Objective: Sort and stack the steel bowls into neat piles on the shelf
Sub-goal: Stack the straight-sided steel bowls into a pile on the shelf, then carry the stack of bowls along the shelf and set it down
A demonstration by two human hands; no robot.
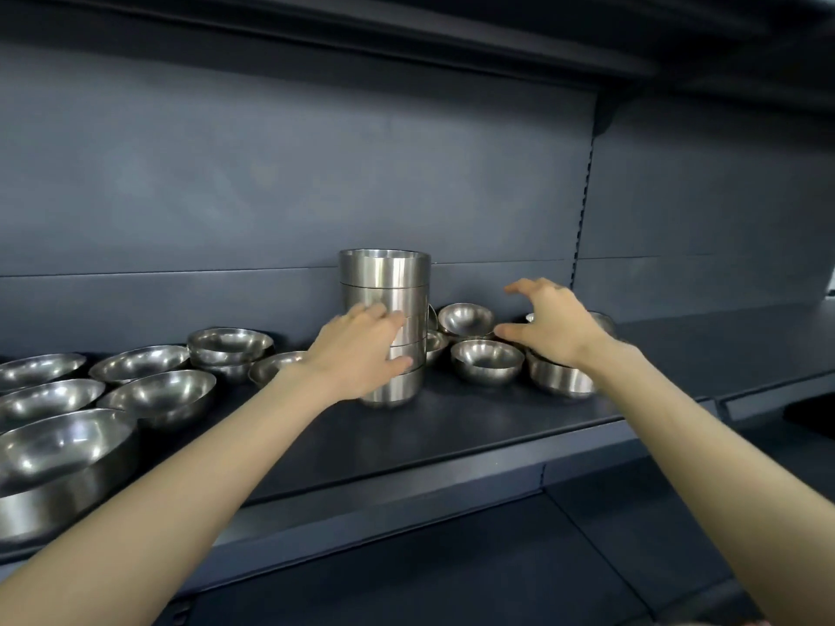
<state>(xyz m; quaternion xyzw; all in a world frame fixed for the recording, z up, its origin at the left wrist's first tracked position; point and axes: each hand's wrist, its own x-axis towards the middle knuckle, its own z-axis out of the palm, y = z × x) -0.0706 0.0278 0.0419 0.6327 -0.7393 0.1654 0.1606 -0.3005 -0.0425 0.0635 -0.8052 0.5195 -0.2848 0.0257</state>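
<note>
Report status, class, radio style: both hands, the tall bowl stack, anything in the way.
Left hand grips tall stack, upright on shelf. Right hand open above small bowls. They crowd stack's right side.

Matte slate-grey back panel [293,164], slotted upright [583,196] at right, upper shelf [384,29] overhead — shadowed, lower shelf [587,558] below, soft even light.

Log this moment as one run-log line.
left hand: grips tall stack of shiny steel bowls | right hand: spread above small loose round steel bowls | stack: upright on dark grey metal shelf
</note>
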